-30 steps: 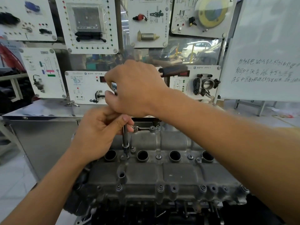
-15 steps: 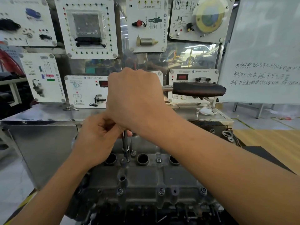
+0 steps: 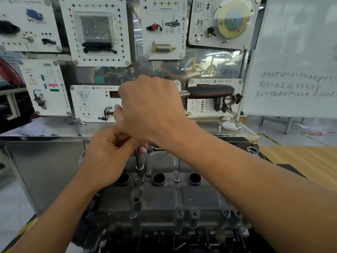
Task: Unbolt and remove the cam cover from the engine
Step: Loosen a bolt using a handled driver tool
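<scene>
The grey metal cam cover point(image 3: 191, 196) lies on top of the engine, with three round plug wells and several bolts along its edges. A ratchet wrench stands on a bolt point(image 3: 140, 179) between the left two wells; its extension bar point(image 3: 139, 161) is upright and its dark handle point(image 3: 211, 91) points right. My right hand point(image 3: 151, 108) grips the ratchet head from above. My left hand point(image 3: 107, 152) pinches the extension bar just below it.
Behind the engine stands a steel bench point(image 3: 45, 156) with white training panels point(image 3: 98, 31) mounted above it. A whiteboard point(image 3: 299, 57) with handwriting fills the right. A white cable point(image 3: 228, 125) lies on the bench top. A wooden surface point(image 3: 300, 161) is at right.
The ratchet handle has swung round to point right and stays there. The view has tilted so the engine sits lower. Both hands keep their hold on the tool.
</scene>
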A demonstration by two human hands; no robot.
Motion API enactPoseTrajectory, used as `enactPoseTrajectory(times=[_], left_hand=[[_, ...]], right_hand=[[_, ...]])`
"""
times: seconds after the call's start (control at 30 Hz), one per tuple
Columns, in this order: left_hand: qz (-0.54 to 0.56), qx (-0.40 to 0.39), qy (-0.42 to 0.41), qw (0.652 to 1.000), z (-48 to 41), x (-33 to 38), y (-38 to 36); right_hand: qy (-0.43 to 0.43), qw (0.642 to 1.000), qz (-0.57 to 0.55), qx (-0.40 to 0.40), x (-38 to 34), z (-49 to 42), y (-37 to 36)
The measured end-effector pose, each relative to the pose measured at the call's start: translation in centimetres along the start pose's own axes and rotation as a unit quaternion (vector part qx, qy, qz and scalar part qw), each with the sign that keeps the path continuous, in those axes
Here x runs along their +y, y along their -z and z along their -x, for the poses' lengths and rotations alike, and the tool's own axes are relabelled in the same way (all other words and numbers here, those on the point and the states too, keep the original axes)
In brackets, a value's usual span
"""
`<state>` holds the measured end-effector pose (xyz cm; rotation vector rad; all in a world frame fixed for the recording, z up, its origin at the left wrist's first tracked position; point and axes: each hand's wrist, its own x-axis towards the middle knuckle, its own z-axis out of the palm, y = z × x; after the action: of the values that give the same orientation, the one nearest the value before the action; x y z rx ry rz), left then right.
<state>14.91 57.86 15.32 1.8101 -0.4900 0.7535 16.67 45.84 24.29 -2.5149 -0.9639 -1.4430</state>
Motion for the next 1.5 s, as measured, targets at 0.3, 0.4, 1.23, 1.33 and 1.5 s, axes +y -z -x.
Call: enactPoseTrajectory(times=[0.3,0.4,1.23,1.33,1.5], left_hand=[[-0.007,-0.01,0.004,1.0,0.3,-0.7,0.2],[-0.016,-0.011,0.0,1.0,0.1,-0.7,0.2],[-0.121,0.031,-0.021,0.992,1.0,1.7,-1.6],[-0.089,0.023,0.009,0.996,0.6,0.7,-0.9],[-0.098,0.03,0.018,0.995,0.6,0.7,-0.7]], right_hand=[[0.067,0.99,-0.122,-0.002,1.1,-0.6,-1.0],[0.07,0.977,-0.201,0.004,1.7,-0.9,-1.5],[-0.076,0.99,-0.043,-0.111,-0.5,0.1,1.8],[-0.055,0.997,-0.017,-0.056,-0.2,0.3,1.0],[-0.036,0.999,-0.013,0.0,0.0,0.3,0.2]])
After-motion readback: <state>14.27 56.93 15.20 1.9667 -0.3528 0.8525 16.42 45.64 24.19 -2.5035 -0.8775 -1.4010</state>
